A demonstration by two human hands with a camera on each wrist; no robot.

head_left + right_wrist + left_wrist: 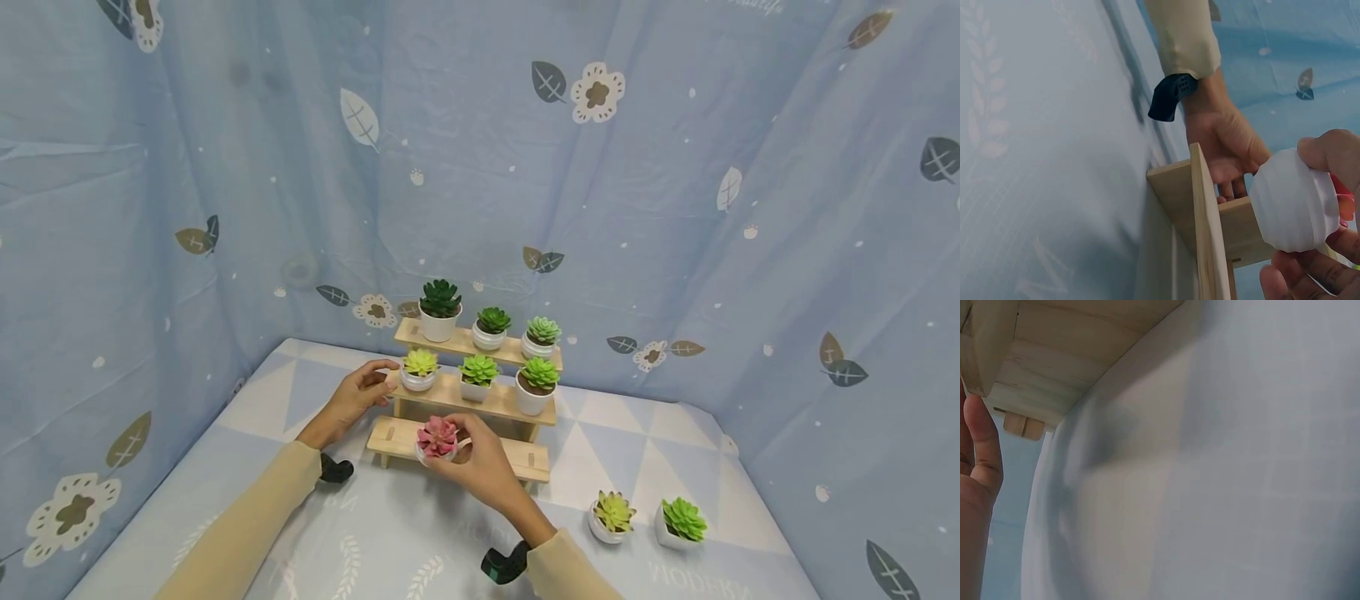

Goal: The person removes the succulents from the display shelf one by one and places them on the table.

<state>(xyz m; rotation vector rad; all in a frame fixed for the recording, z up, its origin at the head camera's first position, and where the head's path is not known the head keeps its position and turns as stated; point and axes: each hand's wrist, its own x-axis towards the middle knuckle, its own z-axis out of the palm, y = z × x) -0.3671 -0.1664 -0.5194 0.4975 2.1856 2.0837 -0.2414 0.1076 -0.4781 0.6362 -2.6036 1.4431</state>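
Note:
My right hand (480, 462) holds a small potted pink succulent (437, 437) by its white pot, just over the bottom step of a wooden tiered plant stand (513, 404). In the right wrist view, fingers and thumb grip the ribbed white pot (1294, 203) from its sides. My left hand (358, 396) grips the left end of the stand's middle step, beside a yellow-green succulent (419, 369). The left wrist view has the thumb (984, 434) against the wood; the other fingers are mostly hidden there.
The middle step also bears two green succulents (477, 377). Several darker or paler succulents, among them a tall dark green one (440, 310), line the top step. Two more pots, a yellowish succulent (612, 517) and a green succulent (681, 523), stand on the tablecloth at right.

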